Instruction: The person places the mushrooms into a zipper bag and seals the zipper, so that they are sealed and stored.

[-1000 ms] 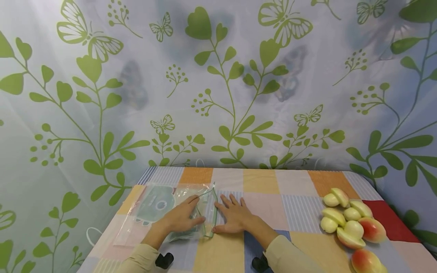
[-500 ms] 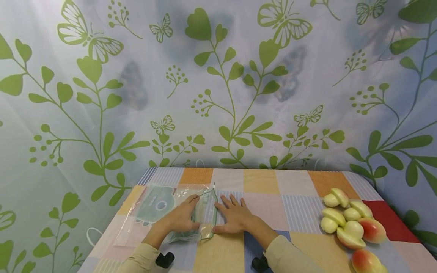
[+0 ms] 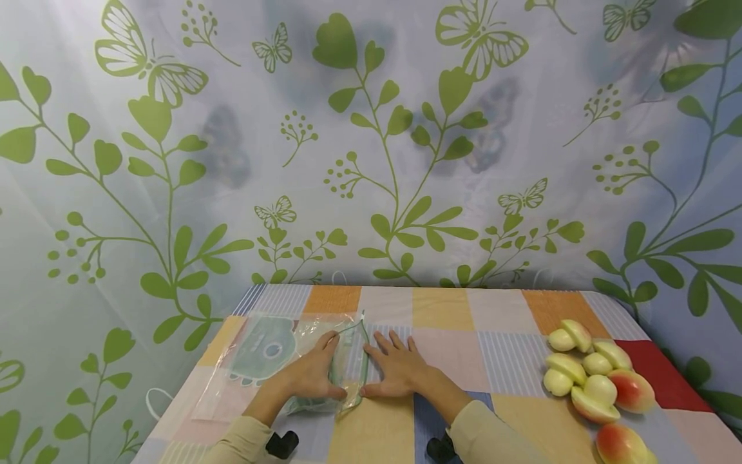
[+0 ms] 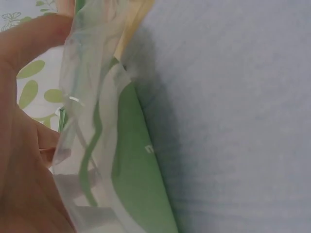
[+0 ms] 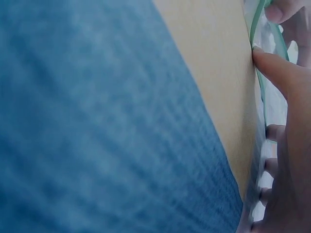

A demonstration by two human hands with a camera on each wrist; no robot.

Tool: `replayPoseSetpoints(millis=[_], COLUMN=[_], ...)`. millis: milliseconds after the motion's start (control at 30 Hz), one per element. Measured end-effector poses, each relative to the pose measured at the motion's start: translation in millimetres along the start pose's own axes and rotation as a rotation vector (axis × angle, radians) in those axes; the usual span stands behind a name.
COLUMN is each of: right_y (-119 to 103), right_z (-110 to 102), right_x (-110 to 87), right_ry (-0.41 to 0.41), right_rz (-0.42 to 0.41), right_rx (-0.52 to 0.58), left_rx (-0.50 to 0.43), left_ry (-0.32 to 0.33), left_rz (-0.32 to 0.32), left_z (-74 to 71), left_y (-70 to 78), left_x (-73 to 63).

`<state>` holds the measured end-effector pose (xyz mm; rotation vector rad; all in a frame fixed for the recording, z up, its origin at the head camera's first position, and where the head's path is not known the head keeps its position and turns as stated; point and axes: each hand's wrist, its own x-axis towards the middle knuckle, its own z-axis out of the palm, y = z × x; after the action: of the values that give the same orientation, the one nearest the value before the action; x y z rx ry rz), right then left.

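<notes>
A clear zip bag (image 3: 203, 393) with a pale green cartoon print (image 3: 263, 348) lies flat on the left part of the table. My left hand (image 3: 313, 372) rests on its right half, thumb and forefinger spread apart. The left wrist view shows the film of the bag (image 4: 92, 160) standing up beside that hand. Green edging strips run round the bag's mouth, which gapes between my hands. My right hand (image 3: 400, 367) lies with fingers spread on the cloth, thumb and fingertips touching the right green strip (image 5: 258, 73).
Several cream, mushroom-shaped pieces (image 3: 558, 382) sit at the right of the table, beside red-and-yellow peach-like pieces (image 3: 633, 390). A patchwork cloth (image 3: 446, 309) covers the table. Behind it hangs a leaf-and-butterfly curtain (image 3: 406, 161). A white cord loop (image 3: 152, 401) sticks out at the left edge.
My left hand has shifted slightly on the bag, its thumb moving along the near side. The strips at the mouth have bowed and the near corner has changed shape. My right hand stays put.
</notes>
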<state>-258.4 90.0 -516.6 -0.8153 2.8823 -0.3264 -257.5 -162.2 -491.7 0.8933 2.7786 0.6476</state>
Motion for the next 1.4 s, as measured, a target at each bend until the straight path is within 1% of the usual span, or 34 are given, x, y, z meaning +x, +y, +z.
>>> replayPoseSetpoints(millis=[100,233,467,633,933,1133,1400], right_y=[-1,-2,-1,-1,-2,-2,-1], right_z=[-1,-1,0,0,-3,-5,-13], right_x=[0.2,0.1,0.6,0.5,-0.6,-2.2,-6.7], right_ry=[-0.003,-0.011,-0.011,-0.008,-0.011,0.002,0.007], right_rz=[0.004,0.006,0.013,0.011,0.005,-0.011,-0.021], right_rx=[0.002,0.009,0.002,0.003,0.009,0.021,0.067], left_rx=[-0.005,0.021,0.075,0.114,0.1,0.086,0.086], left_ry=[-0.016,-0.028,-0.013,-0.008,-0.017,-0.024,-0.006], left_rz=[-0.013,-0.017,0.01,-0.005,-0.026,-0.04,-0.04], left_z=[0.2,0.3,3.1,6.6,8.4,8.7,9.8], left_y=[0.8,1.3,3.9,5.9,7.6,9.4,7.9], left_x=[-0.8,-2.8,-7.3,-8.8,-9.4,-10.9,-11.1])
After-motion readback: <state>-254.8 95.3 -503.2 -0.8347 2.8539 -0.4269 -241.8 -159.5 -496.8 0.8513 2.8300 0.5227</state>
